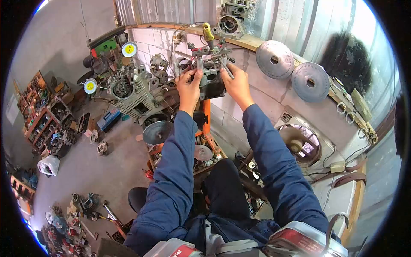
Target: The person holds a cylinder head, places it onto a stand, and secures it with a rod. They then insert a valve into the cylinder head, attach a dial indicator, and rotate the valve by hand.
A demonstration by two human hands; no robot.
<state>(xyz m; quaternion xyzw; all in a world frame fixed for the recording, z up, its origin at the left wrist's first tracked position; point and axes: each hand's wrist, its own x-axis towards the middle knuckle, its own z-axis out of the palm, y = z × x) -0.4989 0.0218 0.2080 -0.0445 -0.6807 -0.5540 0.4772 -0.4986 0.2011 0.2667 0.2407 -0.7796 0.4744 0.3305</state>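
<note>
Our left hand (189,82) and right hand (236,84), fingers clamped on either side of the dark grey cast-metal engine part (211,78), with a yellow-handled tool (208,32) above the fingertips.

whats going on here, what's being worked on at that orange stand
A person in blue sleeves grips a metal engine part with both hands, left hand and right hand on its sides. It sits atop an orange stand, with a yellow-handled tool sticking up above it.

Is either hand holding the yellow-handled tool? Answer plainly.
No, the left hand and right hand both grip the engine part, below the yellow-handled tool.
</note>
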